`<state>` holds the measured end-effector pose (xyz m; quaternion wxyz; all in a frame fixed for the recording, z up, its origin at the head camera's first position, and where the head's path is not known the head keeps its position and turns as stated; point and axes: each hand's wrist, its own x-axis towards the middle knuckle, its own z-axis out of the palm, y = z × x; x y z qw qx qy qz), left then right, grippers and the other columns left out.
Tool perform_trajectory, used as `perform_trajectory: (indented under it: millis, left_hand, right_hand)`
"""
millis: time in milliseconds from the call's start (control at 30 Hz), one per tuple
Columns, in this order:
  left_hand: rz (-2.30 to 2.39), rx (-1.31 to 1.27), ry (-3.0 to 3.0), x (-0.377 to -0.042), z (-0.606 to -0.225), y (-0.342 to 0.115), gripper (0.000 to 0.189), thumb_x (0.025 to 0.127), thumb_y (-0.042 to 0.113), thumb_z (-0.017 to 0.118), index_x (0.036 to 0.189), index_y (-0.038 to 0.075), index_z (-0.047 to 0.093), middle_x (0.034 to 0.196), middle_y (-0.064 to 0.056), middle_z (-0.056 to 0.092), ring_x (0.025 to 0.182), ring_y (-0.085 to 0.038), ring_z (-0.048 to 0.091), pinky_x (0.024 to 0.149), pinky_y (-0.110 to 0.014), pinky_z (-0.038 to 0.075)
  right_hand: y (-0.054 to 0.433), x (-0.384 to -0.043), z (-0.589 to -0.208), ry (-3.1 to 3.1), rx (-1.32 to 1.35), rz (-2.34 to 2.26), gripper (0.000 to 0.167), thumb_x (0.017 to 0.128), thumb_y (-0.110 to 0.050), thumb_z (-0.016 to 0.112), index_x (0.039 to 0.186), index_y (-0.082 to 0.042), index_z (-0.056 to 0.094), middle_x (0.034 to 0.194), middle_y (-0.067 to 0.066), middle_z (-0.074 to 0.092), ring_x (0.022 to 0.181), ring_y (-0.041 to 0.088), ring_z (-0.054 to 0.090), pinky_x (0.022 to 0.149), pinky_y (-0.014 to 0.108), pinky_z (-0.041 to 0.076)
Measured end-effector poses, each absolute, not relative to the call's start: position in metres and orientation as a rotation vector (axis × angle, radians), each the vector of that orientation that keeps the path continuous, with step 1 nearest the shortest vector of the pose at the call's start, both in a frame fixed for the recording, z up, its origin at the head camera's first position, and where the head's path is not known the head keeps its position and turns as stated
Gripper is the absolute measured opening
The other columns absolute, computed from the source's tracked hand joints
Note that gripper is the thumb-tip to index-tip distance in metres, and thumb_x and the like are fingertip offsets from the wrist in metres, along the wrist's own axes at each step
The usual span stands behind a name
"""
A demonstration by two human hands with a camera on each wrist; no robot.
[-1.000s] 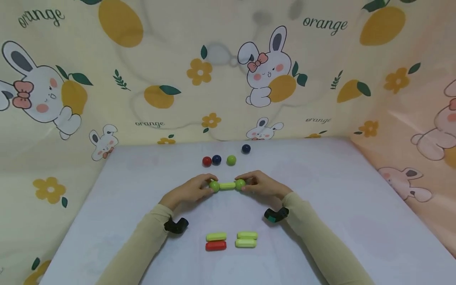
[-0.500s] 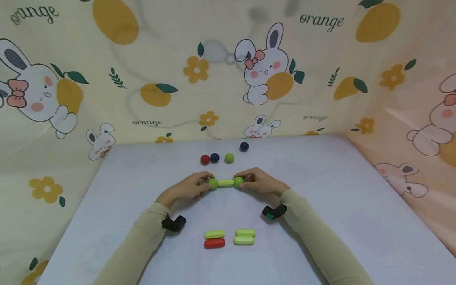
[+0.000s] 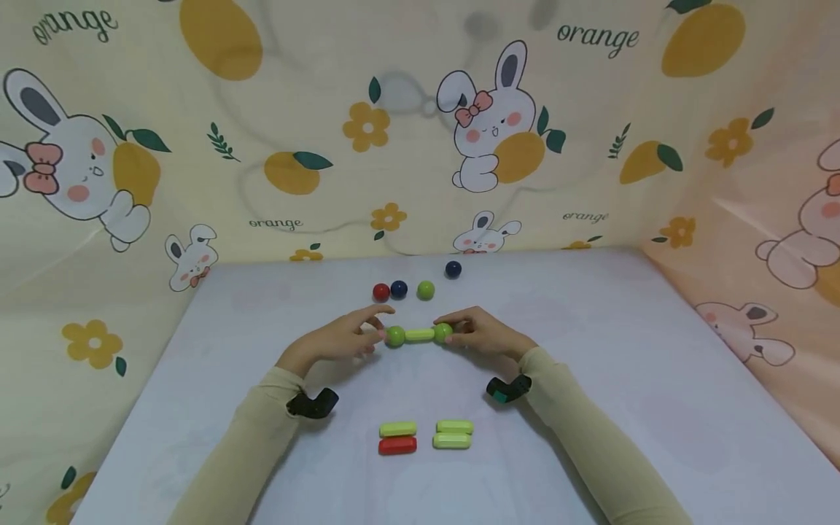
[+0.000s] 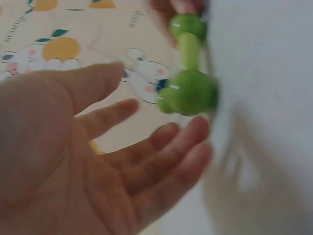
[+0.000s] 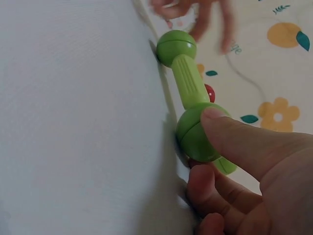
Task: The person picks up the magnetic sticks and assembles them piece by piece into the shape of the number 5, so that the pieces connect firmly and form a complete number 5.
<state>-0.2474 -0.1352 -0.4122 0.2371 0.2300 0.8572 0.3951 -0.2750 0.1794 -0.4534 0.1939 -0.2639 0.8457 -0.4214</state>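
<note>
A light-green stick (image 3: 419, 335) joins two green balls in one straight piece, lying across the middle of the white table. My right hand (image 3: 484, 334) pinches the right green ball (image 5: 193, 134) between thumb and fingers. Just left of the other green ball (image 3: 395, 336), my left hand (image 3: 341, 335) is spread, its fingers parted and holding nothing. Seen from the left wrist, the left palm (image 4: 73, 161) faces the piece, with the fingertips apart from the near ball (image 4: 193, 93).
Behind the piece lie a red ball (image 3: 381, 292), a dark blue ball (image 3: 399, 289), a green ball (image 3: 426, 290) and another dark blue ball (image 3: 453, 270). Nearer me are a red stick (image 3: 397, 445) and light-green sticks (image 3: 452, 441) in two stacked pairs. A printed cloth (image 3: 295, 109) hangs behind.
My left hand has let go of the left green ball, drawing back a little leftward as its fingers spread. The right hand still pinches its ball, and the joined piece stays about where it was.
</note>
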Motion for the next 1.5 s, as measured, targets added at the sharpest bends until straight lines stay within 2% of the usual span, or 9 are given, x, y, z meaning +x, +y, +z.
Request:
perform_trajectory:
  millis: [167, 333, 500, 633, 800, 1000, 1133, 1300, 1500]
  left_hand:
    - [1.151, 0.768, 2.464, -0.238, -0.387, -0.137, 0.045, 0.106, 0.018, 0.05, 0.151, 0.016, 0.043, 0.134, -0.021, 0.057, 0.099, -0.036, 0.068, 0.084, -0.039, 0.055]
    - [1.129, 0.825, 2.51, -0.223, -0.375, -0.127, 0.036, 0.105, 0.019, 0.053, 0.141, 0.017, 0.055, 0.132, -0.017, 0.063, 0.102, -0.029, 0.066, 0.087, -0.036, 0.055]
    - [1.031, 0.965, 2.42, -0.213, -0.376, -0.113, 0.036, 0.102, 0.024, 0.061, 0.136, 0.013, 0.059, 0.125, -0.015, 0.065, 0.098, -0.021, 0.067, 0.088, -0.033, 0.054]
    - [0.901, 0.986, 2.284, -0.208, -0.384, -0.11, 0.051, 0.092, 0.025, 0.074, 0.138, 0.011, 0.055, 0.127, -0.015, 0.064, 0.099, -0.018, 0.065, 0.091, -0.033, 0.052]
    - [0.804, 0.898, 2.106, -0.204, -0.402, -0.1, 0.059, 0.082, 0.018, 0.085, 0.133, 0.013, 0.056, 0.113, -0.01, 0.064, 0.087, -0.016, 0.062, 0.079, -0.027, 0.049]
    - [0.711, 0.921, 2.071, -0.201, -0.422, -0.09, 0.051, 0.077, 0.021, 0.088, 0.12, 0.022, 0.06, 0.09, -0.001, 0.057, 0.071, -0.006, 0.051, 0.067, -0.02, 0.042]
    - [0.713, 0.927, 2.1, -0.201, -0.424, -0.089, 0.047, 0.076, 0.016, 0.089, 0.112, 0.022, 0.06, 0.085, -0.001, 0.054, 0.07, -0.006, 0.048, 0.065, -0.021, 0.039]
    - [0.699, 0.908, 2.122, -0.2, -0.424, -0.088, 0.037, 0.077, 0.012, 0.086, 0.104, 0.02, 0.062, 0.083, 0.001, 0.054, 0.074, -0.007, 0.048, 0.066, -0.021, 0.039]
    - [0.685, 0.866, 2.206, -0.198, -0.423, -0.085, 0.017, 0.081, 0.011, 0.081, 0.089, 0.016, 0.067, 0.076, 0.004, 0.055, 0.073, -0.007, 0.05, 0.067, -0.021, 0.041]
  right_hand:
    - [0.18, -0.277, -0.457, 2.429, -0.698, -1.183, 0.043, 0.098, -0.016, 0.066, 0.14, -0.006, 0.059, 0.142, 0.018, 0.06, 0.116, 0.025, 0.063, 0.085, 0.028, 0.053]
    - [0.18, -0.277, -0.458, 2.439, -0.655, -1.196, 0.044, 0.099, -0.016, 0.065, 0.142, -0.007, 0.058, 0.145, 0.019, 0.057, 0.123, 0.032, 0.062, 0.089, 0.033, 0.054]
    - [0.18, -0.278, -0.459, 2.417, -0.641, -1.243, 0.043, 0.098, -0.012, 0.065, 0.14, -0.005, 0.059, 0.142, 0.02, 0.059, 0.11, 0.027, 0.064, 0.084, 0.029, 0.053]
    - [0.18, -0.279, -0.461, 2.408, -0.659, -1.263, 0.042, 0.098, -0.01, 0.066, 0.138, -0.003, 0.06, 0.139, 0.022, 0.06, 0.097, 0.021, 0.064, 0.081, 0.028, 0.051]
    - [0.18, -0.278, -0.46, 2.416, -0.662, -1.258, 0.042, 0.098, -0.011, 0.065, 0.138, -0.003, 0.059, 0.14, 0.022, 0.059, 0.107, 0.025, 0.065, 0.088, 0.032, 0.052]
    - [0.18, -0.277, -0.457, 2.436, -0.642, -1.237, 0.042, 0.098, -0.013, 0.065, 0.139, -0.004, 0.059, 0.143, 0.019, 0.058, 0.124, 0.03, 0.06, 0.103, 0.044, 0.049]
    - [0.18, -0.277, -0.457, 2.444, -0.659, -1.23, 0.042, 0.098, -0.013, 0.065, 0.139, -0.004, 0.059, 0.142, 0.02, 0.059, 0.117, 0.028, 0.063, 0.101, 0.042, 0.049]
    - [0.179, -0.276, -0.458, 2.439, -0.647, -1.239, 0.042, 0.098, -0.013, 0.065, 0.139, -0.004, 0.059, 0.143, 0.02, 0.058, 0.126, 0.032, 0.06, 0.106, 0.048, 0.048]
    - [0.18, -0.276, -0.457, 2.423, -0.609, -1.248, 0.043, 0.098, -0.014, 0.066, 0.14, -0.006, 0.059, 0.143, 0.019, 0.058, 0.108, 0.026, 0.064, 0.096, 0.039, 0.049]
